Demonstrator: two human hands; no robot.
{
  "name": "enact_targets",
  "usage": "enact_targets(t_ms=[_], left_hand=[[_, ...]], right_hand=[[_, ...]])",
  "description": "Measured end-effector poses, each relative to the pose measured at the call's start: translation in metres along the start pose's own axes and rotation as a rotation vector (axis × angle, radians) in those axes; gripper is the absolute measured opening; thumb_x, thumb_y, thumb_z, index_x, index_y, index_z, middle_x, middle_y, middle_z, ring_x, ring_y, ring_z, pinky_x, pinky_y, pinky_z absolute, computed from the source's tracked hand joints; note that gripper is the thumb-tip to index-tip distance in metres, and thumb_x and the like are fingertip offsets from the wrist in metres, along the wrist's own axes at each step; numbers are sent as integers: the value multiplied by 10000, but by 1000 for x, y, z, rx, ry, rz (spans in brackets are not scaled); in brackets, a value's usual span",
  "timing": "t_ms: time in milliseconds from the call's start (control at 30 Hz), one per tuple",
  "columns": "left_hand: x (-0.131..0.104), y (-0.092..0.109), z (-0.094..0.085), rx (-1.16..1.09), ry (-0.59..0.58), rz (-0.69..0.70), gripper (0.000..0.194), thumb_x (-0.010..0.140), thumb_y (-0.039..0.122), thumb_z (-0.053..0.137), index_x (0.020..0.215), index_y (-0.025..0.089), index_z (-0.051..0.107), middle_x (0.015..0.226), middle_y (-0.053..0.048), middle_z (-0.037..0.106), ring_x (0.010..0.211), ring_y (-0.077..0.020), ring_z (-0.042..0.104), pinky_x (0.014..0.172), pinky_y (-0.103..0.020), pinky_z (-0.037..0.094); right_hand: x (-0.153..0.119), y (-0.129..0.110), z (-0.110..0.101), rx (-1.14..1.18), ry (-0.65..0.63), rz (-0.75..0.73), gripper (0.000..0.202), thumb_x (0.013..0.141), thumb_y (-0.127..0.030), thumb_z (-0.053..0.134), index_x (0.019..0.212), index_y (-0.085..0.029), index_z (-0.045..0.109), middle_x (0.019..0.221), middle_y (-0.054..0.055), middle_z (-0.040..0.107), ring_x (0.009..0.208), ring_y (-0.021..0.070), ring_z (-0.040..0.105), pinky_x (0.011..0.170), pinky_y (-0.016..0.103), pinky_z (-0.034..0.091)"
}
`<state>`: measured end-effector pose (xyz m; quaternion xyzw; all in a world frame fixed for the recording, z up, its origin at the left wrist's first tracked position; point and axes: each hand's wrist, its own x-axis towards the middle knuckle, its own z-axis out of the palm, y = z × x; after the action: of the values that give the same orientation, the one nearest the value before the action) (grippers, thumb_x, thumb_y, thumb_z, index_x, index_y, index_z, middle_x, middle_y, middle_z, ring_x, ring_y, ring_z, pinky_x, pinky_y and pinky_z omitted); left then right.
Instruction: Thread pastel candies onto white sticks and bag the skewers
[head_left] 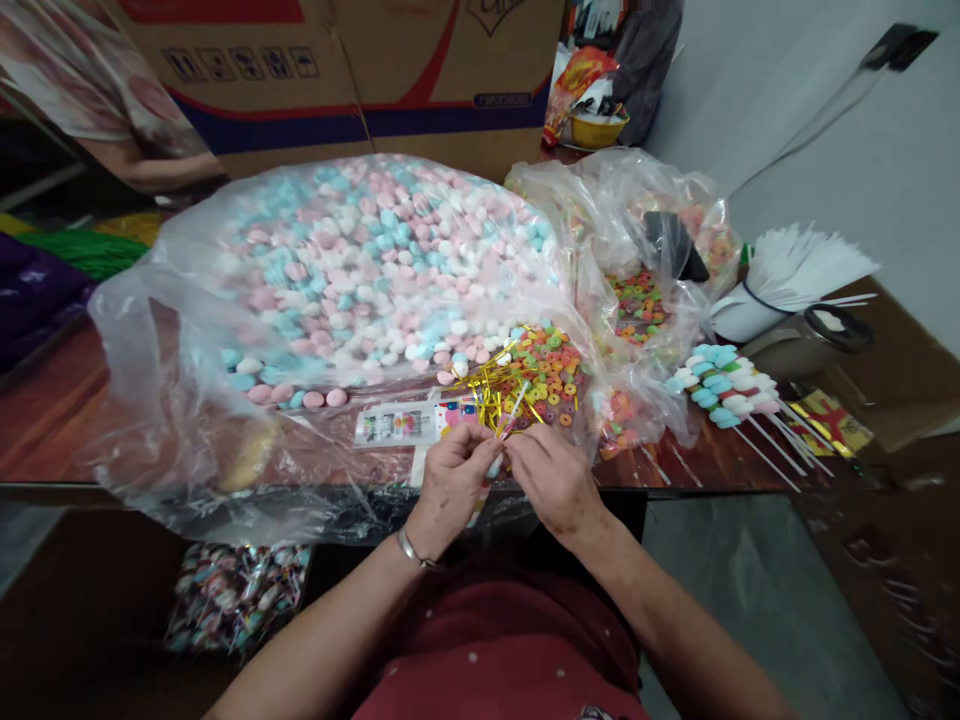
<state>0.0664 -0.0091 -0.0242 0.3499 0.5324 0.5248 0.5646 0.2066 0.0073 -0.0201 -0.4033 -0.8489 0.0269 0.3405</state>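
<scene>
In front of my body, my left hand (452, 485) is closed, pinching a marshmallow candy stick (514, 408) whose white stick points up and away. A little pale blue and white candy shows beneath the fingers; the rest is hidden. My right hand (556, 482) meets it from the other side, fingertips pinched together close to the stick's base. Whatever thin thing those fingertips grip is too small to make out. Just beyond both hands lie gold twist ties (489, 388) and a heap of colourful gummy rings (559, 358). Printed clear wrappers (396, 424) lie left of them.
A large clear bag of pastel marshmallows (375, 250) covers much of the table. To the right are finished-looking marshmallow skewers (724, 385) and a cup of white sticks (739, 312). A cardboard box (360, 80) stands behind; wrapped candies (236, 595) fill a box below. Another person's arm (161, 170) shows upper left.
</scene>
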Motion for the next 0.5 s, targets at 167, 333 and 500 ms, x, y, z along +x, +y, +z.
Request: enact_targets(t_ms=[167,333,500], left_hand=[[13,28,-17,291,-412,-145,92,655,226,675,626,164,614,536,21,598,449,-90,507,408,-169,377],[22,44,-25,365,-903,-478,54,593,149,676,563,188,653,528,-18,662,377,-117,532,354,-188,382],[19,45,-20,353,-914,-536,75,581,129,657,543,191,672,483,-10,637,361,-115,526,357,-184,369]], right_hand=[[11,11,-24,-119,-171,-538,296,973,-147,376,843,-144,642,857,74,654,773,176,519,689,322,407],[18,12,-41,143,-444,-654,216,971,-161,416,1022,-173,626,1093,51,660,840,155,505,738,306,412],[14,1,-46,81,-458,-608,253,987,-197,391,923,-177,636,831,38,636,762,168,479,697,314,382]])
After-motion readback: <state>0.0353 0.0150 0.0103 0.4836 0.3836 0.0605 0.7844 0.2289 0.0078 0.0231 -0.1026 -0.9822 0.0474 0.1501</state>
